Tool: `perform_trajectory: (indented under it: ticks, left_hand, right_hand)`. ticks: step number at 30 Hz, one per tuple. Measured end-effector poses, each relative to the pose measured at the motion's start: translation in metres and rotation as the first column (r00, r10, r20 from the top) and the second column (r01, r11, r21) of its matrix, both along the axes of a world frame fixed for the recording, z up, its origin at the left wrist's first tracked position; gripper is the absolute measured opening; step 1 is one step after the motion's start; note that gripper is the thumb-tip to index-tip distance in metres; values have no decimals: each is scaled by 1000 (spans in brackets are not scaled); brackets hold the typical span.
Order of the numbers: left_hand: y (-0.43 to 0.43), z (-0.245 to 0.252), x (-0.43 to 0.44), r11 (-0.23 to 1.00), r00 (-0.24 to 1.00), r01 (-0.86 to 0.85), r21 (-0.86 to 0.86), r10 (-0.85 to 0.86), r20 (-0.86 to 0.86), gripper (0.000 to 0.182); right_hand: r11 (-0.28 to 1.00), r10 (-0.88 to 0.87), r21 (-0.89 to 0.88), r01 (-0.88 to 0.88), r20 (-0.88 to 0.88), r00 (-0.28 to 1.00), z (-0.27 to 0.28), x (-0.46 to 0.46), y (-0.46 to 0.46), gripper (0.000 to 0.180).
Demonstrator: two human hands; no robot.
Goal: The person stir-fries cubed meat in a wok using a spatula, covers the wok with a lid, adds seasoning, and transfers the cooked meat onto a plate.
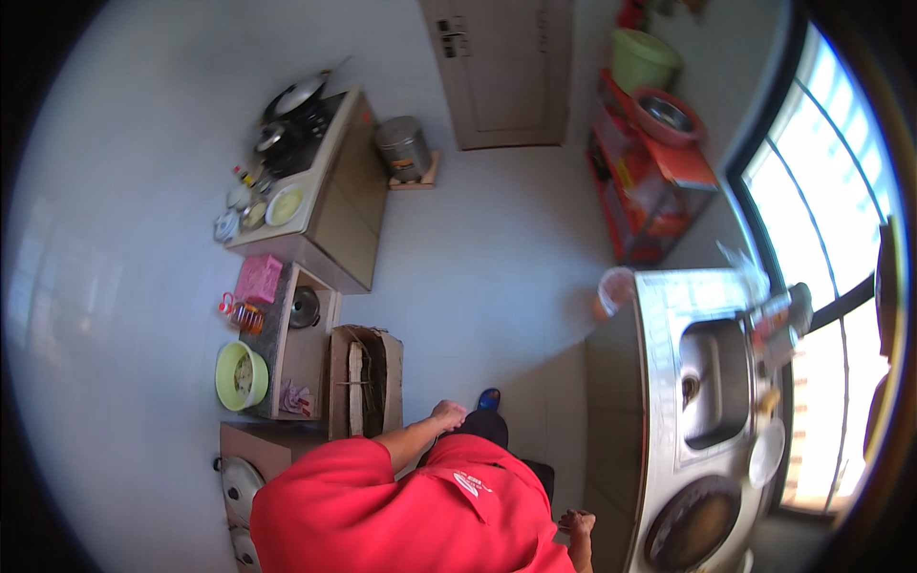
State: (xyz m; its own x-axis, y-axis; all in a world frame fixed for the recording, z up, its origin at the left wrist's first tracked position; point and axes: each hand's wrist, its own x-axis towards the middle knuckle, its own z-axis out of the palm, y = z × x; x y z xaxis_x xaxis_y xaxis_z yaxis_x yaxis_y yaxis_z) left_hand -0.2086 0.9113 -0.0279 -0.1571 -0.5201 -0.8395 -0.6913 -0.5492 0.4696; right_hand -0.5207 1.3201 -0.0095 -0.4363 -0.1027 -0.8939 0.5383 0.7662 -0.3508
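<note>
My left hand [449,414] swings in front of my body with its fingers curled, and nothing shows in it. A blue slipper [489,400] is on the foot just ahead of it. To its left stands an open cardboard box [392,379] with flat cardboard pieces inside. Low at my right side hangs my right hand [577,523], loosely curled, with nothing visible in it. Nearest to that hand is the front of the sink counter [610,451]. Both hands look apart from any object.
Left are a stove counter [347,186], a low cabinet [315,365] and a green basin [223,376]. A metal bin [405,147] stands beyond. Ahead is a door [509,79]; right, a red shelf [680,161], a plastic basket [617,285] and a steel sink [727,387].
</note>
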Motion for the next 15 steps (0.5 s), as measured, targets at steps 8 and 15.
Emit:
perform_trajectory:
  ticks: [8, 15]
  left_hand:
    - [-80, -53, 100, 953, 947, -300, -31, 302, 110, 20]
    - [-119, -16, 123, 760, 765, -642, -102, 643, -22, 19]
  right_hand:
    - [909, 353, -195, -369, -112, 929, -4, -60, -205, 22]
    - [720, 680, -120, -684, -75, 729, 2, -67, -382, 25]
